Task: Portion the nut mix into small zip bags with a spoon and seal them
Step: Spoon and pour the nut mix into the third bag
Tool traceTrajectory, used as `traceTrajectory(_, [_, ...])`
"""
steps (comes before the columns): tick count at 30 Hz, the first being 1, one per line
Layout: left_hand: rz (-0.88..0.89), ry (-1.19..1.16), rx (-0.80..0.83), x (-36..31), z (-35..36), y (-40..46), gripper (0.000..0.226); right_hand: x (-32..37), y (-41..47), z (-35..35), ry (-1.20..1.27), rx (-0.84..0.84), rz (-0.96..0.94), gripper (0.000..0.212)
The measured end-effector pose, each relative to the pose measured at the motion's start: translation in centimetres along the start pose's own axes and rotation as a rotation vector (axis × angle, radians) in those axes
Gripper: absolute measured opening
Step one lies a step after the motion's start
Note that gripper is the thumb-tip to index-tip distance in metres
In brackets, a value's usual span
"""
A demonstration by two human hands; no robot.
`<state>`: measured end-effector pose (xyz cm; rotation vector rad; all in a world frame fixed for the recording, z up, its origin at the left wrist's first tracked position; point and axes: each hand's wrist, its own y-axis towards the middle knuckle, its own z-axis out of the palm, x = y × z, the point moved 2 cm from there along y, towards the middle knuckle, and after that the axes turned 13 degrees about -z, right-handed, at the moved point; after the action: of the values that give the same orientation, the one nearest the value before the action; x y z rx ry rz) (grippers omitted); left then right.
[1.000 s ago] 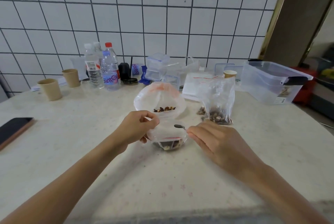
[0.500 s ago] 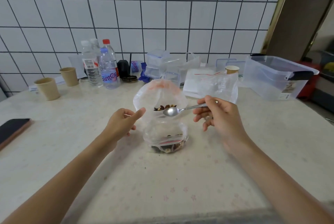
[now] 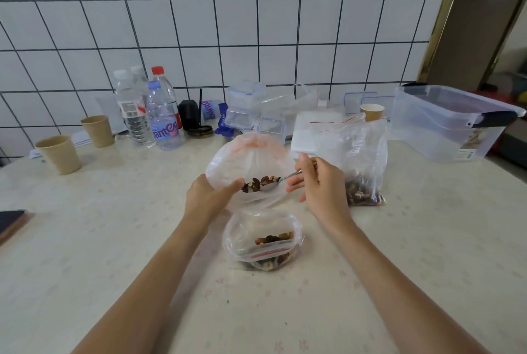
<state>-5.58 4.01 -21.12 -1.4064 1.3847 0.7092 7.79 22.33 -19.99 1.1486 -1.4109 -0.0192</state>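
Note:
A white plastic bag [image 3: 251, 154] stands open at the table's middle with the nut mix [image 3: 258, 183] at its bottom. My left hand [image 3: 208, 196] grips its near left rim. My right hand [image 3: 319, 182] pinches a metal spoon [image 3: 278, 182], whose bowl lies in the nuts inside that bag. Nearer to me a small zip bag [image 3: 262, 239] sits open on the table, partly filled with nuts, with no hand on it. Another clear zip bag [image 3: 359, 159] with nuts at its bottom stands to the right of my right hand.
Water bottles [image 3: 159, 114] and two paper cups [image 3: 60, 154] stand at the back left. Small clear boxes [image 3: 245, 108] and a stack of white zip bags [image 3: 310, 131] line the wall. A large clear tub [image 3: 447, 122] sits at the right, a phone [image 3: 10, 222] at the left edge.
My right hand lifted the spoon out of the small zip bag and carried it into the white bag. My left hand let go of the small bag and took the white bag's rim.

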Motion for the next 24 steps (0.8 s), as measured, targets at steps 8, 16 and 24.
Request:
traceTrajectory(8, [0.142,0.076,0.039,0.1,0.9,0.0,0.030,-0.1,-0.5,1.0,0.050,0.058,0.029,0.036])
traceTrajectory(16, [0.229,0.064,0.077,0.2,1.0,0.0,0.024,-0.5,-0.2,0.8,0.234,-0.038,0.221,0.048])
traceTrajectory(24, [0.132,-0.074,0.221,-0.1,0.6,-0.2,0.026,-1.0,-0.6,1.4,0.293,-0.068,0.358,0.046])
